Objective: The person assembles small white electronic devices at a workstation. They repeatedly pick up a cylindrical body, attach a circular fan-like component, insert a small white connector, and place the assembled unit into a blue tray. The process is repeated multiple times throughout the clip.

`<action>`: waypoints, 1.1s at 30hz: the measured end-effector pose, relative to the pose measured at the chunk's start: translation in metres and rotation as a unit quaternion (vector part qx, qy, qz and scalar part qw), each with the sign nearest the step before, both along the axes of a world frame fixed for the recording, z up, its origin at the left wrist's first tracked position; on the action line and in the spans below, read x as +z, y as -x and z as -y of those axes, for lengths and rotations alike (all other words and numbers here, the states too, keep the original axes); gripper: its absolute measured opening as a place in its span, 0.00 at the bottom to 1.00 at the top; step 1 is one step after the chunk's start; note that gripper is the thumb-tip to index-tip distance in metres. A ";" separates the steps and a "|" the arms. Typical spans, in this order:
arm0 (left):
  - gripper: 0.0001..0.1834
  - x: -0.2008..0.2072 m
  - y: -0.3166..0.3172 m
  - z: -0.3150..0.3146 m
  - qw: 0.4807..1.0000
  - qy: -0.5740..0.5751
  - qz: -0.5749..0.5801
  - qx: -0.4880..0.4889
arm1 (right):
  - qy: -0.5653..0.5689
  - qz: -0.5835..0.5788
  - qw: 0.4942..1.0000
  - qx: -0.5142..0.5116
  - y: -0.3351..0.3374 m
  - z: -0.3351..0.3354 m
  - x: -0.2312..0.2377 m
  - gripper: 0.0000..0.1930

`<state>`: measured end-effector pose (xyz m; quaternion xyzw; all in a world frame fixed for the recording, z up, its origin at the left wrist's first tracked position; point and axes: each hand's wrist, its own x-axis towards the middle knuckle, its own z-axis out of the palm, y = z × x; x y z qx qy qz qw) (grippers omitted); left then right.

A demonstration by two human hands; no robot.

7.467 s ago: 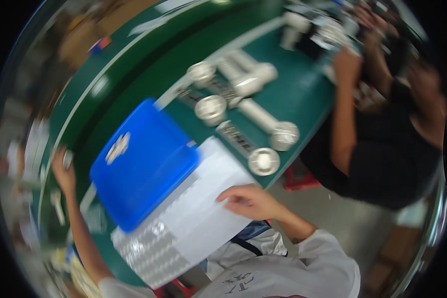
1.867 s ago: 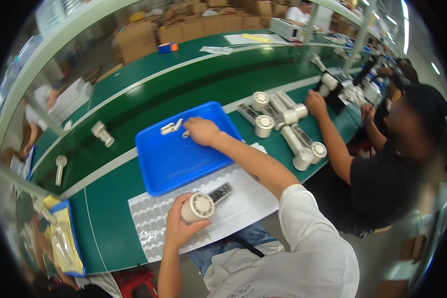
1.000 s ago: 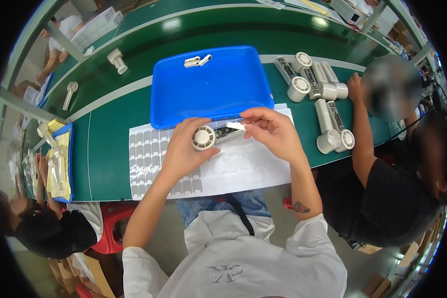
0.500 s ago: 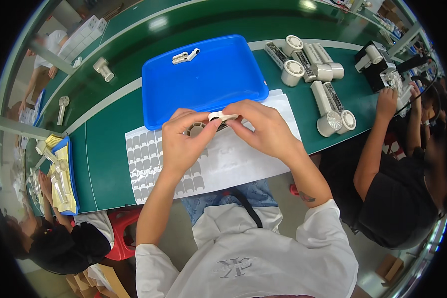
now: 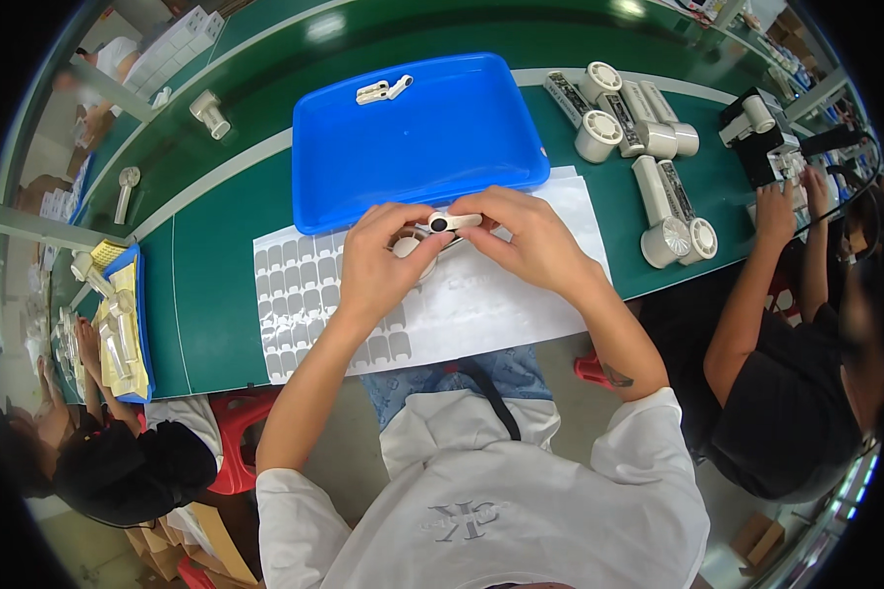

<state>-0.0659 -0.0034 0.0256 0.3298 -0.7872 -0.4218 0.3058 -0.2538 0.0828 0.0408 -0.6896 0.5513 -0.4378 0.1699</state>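
Both hands meet over the white sheet, close to the near edge of the blue tray (image 5: pixel 417 137). Between their fingertips is a small white plastic piece (image 5: pixel 459 223) with a round black spot at one end. My left hand (image 5: pixel 383 260) pinches it near the spot, and my right hand (image 5: pixel 530 240) grips its other end. A round white fan head (image 5: pixel 408 243) shows partly under my left fingers; whether it is held or lies on the sheet I cannot tell. Two similar small white pieces (image 5: pixel 384 90) lie at the tray's far side.
Grey stickers (image 5: pixel 285 324) line the left of the white sheet (image 5: pixel 481 314). Several white handheld fans (image 5: pixel 665 240) lie at the right, before a black device (image 5: pixel 761 147) where a co-worker's hands (image 5: pixel 776 211) are. More fans (image 5: pixel 118 334) fill a tray at left.
The white piece has turned between my fingers, so its black spot now faces up more plainly. My view has shifted slightly, moving the tray up and right in the picture.
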 end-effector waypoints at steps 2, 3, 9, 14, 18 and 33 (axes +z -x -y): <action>0.14 0.003 0.001 -0.001 1.000 0.001 0.005 -0.008 | -0.017 -0.018 1.000 -0.002 0.000 -0.002 0.000 0.11; 0.16 0.002 0.001 -0.001 1.000 0.019 0.015 -0.009 | -0.022 -0.035 0.999 -0.003 0.001 -0.002 0.000 0.11; 0.24 0.011 0.001 -0.011 0.989 0.094 0.107 -0.034 | 0.036 -0.122 0.992 -0.017 0.009 0.001 -0.003 0.11; 0.26 0.014 -0.005 -0.003 0.986 0.068 0.123 -0.094 | 0.001 -0.132 0.991 0.012 0.008 0.000 -0.002 0.10; 0.26 0.015 -0.005 0.002 0.982 0.087 0.112 -0.122 | -0.014 -0.142 0.990 -0.001 0.007 -0.006 0.002 0.11; 0.22 0.004 0.000 0.011 0.981 0.115 0.058 -0.145 | -0.046 -0.117 0.991 -0.055 -0.003 -0.016 0.004 0.11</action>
